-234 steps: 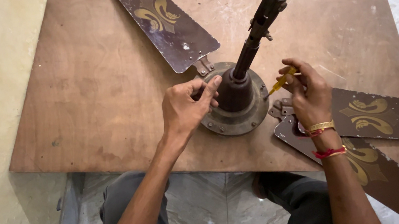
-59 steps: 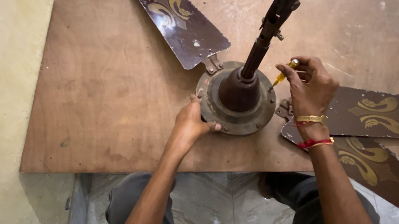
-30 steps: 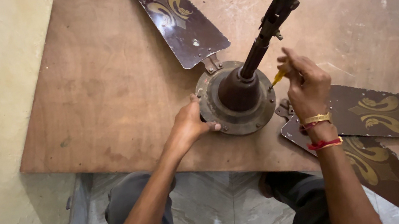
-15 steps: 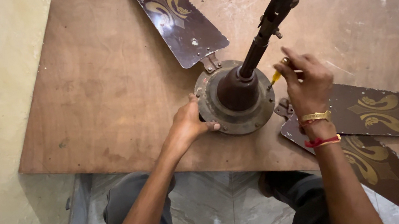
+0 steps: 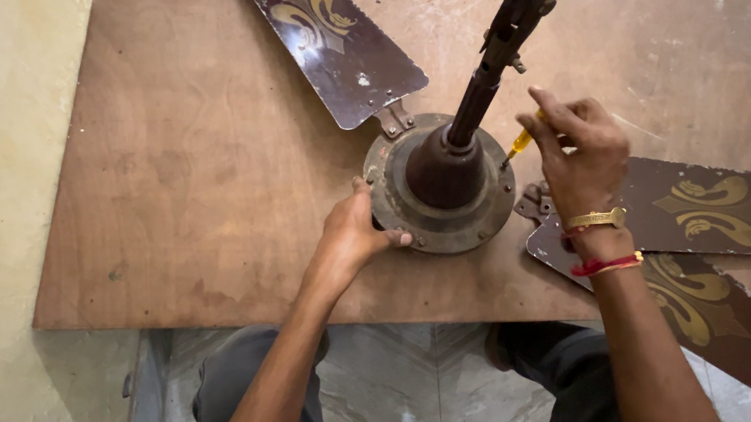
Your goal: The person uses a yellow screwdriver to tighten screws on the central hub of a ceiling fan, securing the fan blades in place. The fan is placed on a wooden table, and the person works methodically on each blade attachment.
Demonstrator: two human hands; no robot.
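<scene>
A: What step was in hand, going from the left?

B: The left hand (image 5: 350, 240) lay curled against the rim of the fan motor housing (image 5: 439, 181), steadying it on the brown plywood board (image 5: 185, 151). The housing sat near the board's front edge, its downrod (image 5: 495, 46) tilted up and to the right.

A: And the right hand (image 5: 582, 148)?

B: It was closed around a yellow-handled screwdriver (image 5: 518, 143), tip aimed at the housing's right side. By my reading, a screw at a blade bracket was being worked; the next move called for a firm, square seat on the screw head.

A: Anything crowding?

B: One brown blade (image 5: 327, 33) ran up behind; two more blades (image 5: 728, 215) overlapped just right of the wrist, and the downrod leaned close over the screwdriver.
</scene>
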